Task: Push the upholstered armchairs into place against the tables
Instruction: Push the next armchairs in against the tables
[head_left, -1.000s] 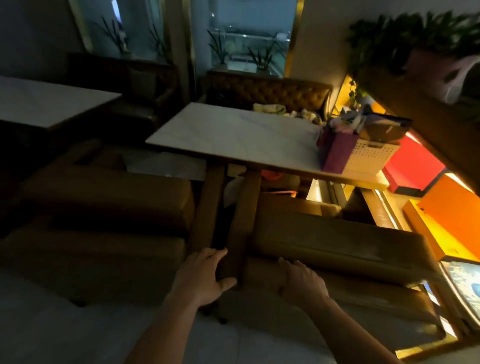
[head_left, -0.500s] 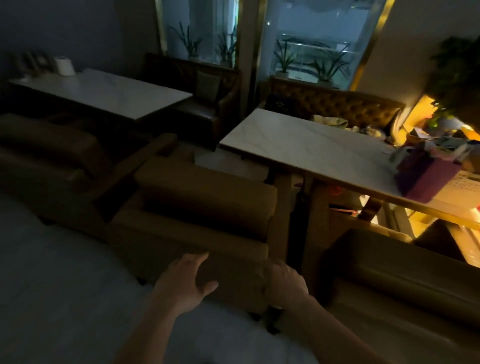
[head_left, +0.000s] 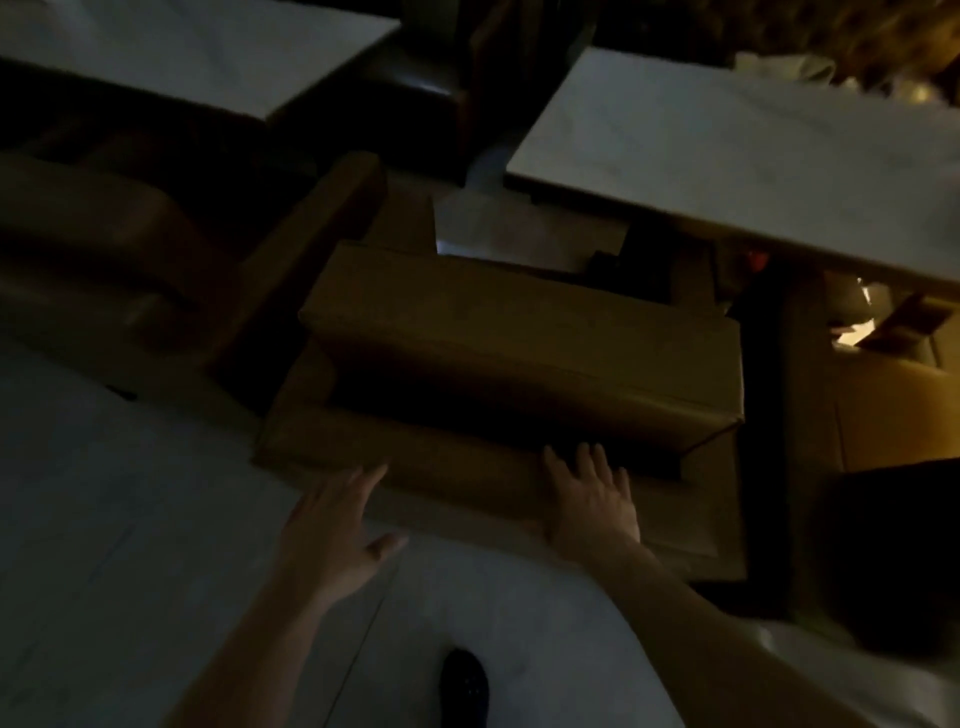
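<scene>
A tan upholstered armchair (head_left: 519, 353) stands in the middle of the dim view, its back toward me and its seat facing a white marble table (head_left: 727, 150). My right hand (head_left: 589, 499) lies flat, fingers spread, on the top edge of the chair's back. My left hand (head_left: 337, 525) hovers open just short of the same edge, to the left, over the floor. A second tan armchair (head_left: 104, 244) sits at the left beside another white table (head_left: 197, 47). Part of a third armchair (head_left: 883, 415) shows at the right.
A dark sofa (head_left: 415, 98) stands behind and between the two tables. Pale floor (head_left: 130, 545) spreads to the lower left. A black shoe (head_left: 465, 686) shows at the bottom. A dark shape (head_left: 893, 556) fills the lower right. Clutter lies under the right table.
The view has dropped and closed in on the middle armchair. My right hand went from the chair's right corner onto its back edge; my left hand reached forward toward that edge.
</scene>
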